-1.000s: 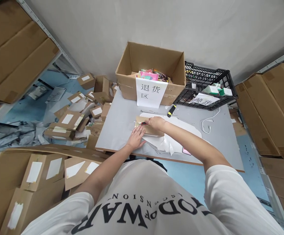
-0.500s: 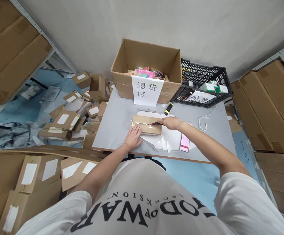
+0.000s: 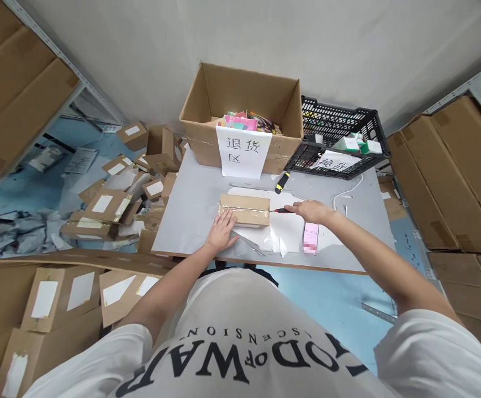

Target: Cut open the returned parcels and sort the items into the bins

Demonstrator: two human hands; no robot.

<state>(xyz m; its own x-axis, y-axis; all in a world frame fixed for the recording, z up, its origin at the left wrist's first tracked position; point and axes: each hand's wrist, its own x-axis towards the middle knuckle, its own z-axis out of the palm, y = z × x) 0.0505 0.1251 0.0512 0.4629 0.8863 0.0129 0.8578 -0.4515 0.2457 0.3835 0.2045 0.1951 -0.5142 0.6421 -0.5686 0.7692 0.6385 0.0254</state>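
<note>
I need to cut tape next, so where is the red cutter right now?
Head view: the red cutter is in the right hand, just right of the small taped box.

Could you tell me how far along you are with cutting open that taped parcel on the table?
The knife in the right hand is off the parcel's right end, so the tape looks slit. The left hand steadies it. The flaps are not yet open.

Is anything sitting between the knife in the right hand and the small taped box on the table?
Nothing visible does. The right hand holds a red knife whose tip is just off the right end of the small box, with only flat white paper under the gap. The left hand rests against the box's near left side, away from the blade.
</note>
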